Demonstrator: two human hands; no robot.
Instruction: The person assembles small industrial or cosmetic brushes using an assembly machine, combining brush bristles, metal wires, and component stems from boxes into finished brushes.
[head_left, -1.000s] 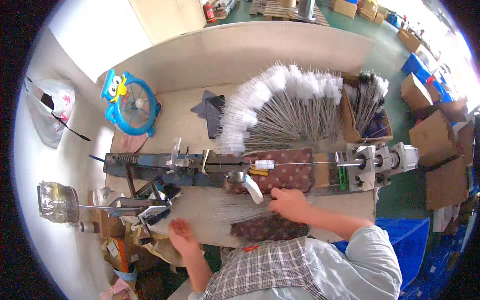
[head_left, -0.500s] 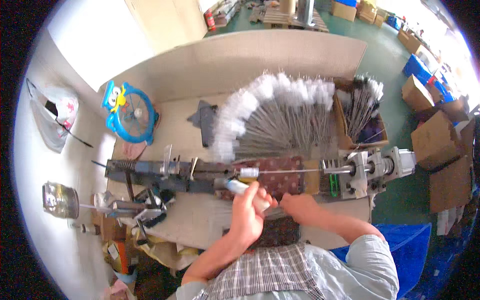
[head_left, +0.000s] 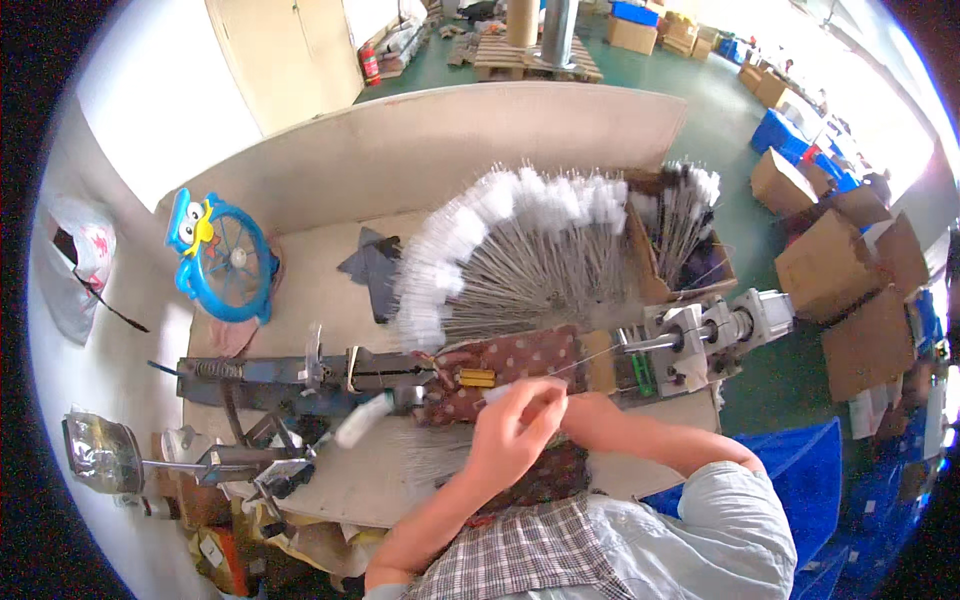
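My left hand (head_left: 515, 428) is closed in a pinch over the front of the machine bench. It appears to hold a thin wire brush: white bristles (head_left: 496, 392) show just left of the fingers, and its wire stem (head_left: 588, 358) slants up right toward the metal chuck (head_left: 650, 343). Against it, on the right, lies my right hand (head_left: 590, 415), its fingertips mostly hidden behind the left. Beneath both is a dark red dotted cloth (head_left: 530, 355) with a yellow block (head_left: 477, 377) on it. A lever with a white handle (head_left: 363, 420) stands free, left of my left hand.
Many white-tipped wire brushes (head_left: 520, 250) fan out behind the cloth. Beside them a cardboard box (head_left: 715, 285) holds darker brushes. A blue fan (head_left: 235, 262) stands at the far left, and a motor unit (head_left: 770, 315) at the right. Blue sheeting (head_left: 800, 470) hangs at lower right.
My left hand has let go of the white lever handle, which has swung down to the left. That hand has come to the brush beside my right hand. The whole view has shifted.
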